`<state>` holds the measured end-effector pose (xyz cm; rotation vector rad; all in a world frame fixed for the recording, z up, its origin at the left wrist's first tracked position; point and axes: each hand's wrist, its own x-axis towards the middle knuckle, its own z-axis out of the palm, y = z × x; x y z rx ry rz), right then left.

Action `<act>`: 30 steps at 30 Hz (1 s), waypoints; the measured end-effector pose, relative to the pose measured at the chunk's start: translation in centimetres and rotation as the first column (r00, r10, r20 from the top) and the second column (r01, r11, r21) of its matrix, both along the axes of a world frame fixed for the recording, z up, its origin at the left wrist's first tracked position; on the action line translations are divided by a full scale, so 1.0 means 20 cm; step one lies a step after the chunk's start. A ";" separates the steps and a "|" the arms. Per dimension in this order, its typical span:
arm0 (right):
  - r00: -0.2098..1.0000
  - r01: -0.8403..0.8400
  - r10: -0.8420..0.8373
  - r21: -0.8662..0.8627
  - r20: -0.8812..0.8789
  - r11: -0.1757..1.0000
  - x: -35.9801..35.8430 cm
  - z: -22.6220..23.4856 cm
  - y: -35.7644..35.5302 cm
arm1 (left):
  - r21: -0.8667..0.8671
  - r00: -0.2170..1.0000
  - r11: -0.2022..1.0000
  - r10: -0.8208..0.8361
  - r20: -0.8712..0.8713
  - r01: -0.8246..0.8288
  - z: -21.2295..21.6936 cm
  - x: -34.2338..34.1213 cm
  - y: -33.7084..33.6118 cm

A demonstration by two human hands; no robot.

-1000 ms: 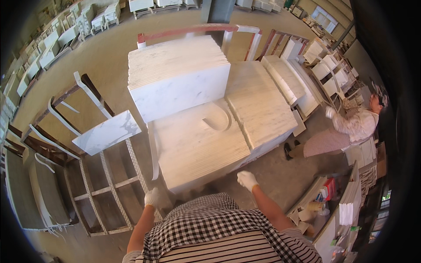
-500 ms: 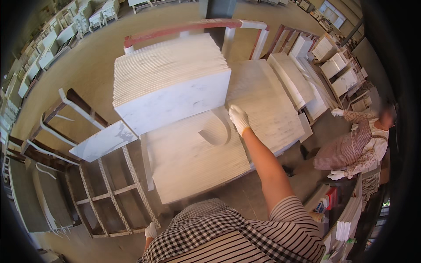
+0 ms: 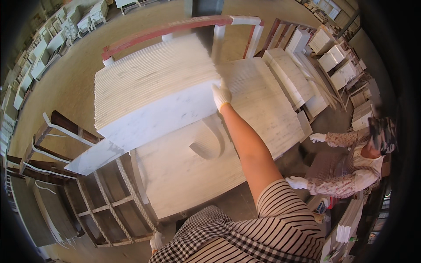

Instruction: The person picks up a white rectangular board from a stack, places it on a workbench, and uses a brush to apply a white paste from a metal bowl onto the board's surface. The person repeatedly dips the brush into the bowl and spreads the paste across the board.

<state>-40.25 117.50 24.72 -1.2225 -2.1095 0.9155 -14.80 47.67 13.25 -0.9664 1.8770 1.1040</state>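
Slabs (image 3: 193, 179), ridged on top, brn flr (image 3: 66, 79), gry column (image 3: 204, 8) bkgd

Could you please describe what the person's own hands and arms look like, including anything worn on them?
The right hand wears a white glove with a yellowish edge at the wrist; the left hand is gloved in white too. The right sleeve is pale with thin dark stripes and ends above the elbow. The left sleeve is hidden.
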 end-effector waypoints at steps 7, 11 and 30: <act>0.998 0.057 -0.057 -0.072 -0.004 0.996 -0.09 0.10 0.00 | -0.121 0.995 0.991 0.065 0.079 -0.055 0.01 0.05 -0.02; 0.996 0.084 -0.085 -0.118 -0.005 0.989 -0.10 0.14 -0.02 | -0.146 0.991 0.986 0.094 0.095 -0.079 0.05 0.06 0.04; 0.974 0.210 -0.199 -0.098 0.112 0.973 -0.12 0.17 -0.03 | 0.019 0.968 0.972 -0.232 -0.101 0.235 0.09 -0.02 0.09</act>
